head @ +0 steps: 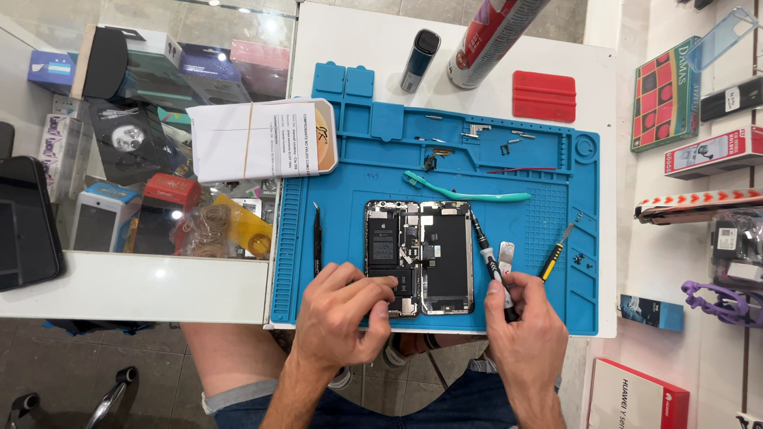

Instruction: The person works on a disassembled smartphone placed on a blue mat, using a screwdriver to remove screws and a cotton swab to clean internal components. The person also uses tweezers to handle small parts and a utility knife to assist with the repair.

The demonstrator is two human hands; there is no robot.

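Both hands low on the blue mat (350, 191); left hand (340, 314) pinches the opened phone (419, 256); right hand (526, 322) grips a screwdriver (490, 262) beside it; tiny screws (509, 145) sit in the mat's top trays.

One opened phone (419, 256), two screwdrivers (491, 260) (554, 254), one toothbrush (465, 191), one red squeegee (544, 96), maybe seven loose small parts (477, 137).

Single head-worn camera looking almost straight down at a workbench.

It views from above the seated person, close enough that the blue repair mat (358, 238) fills the middle, with both forearms entering from the bottom edge.
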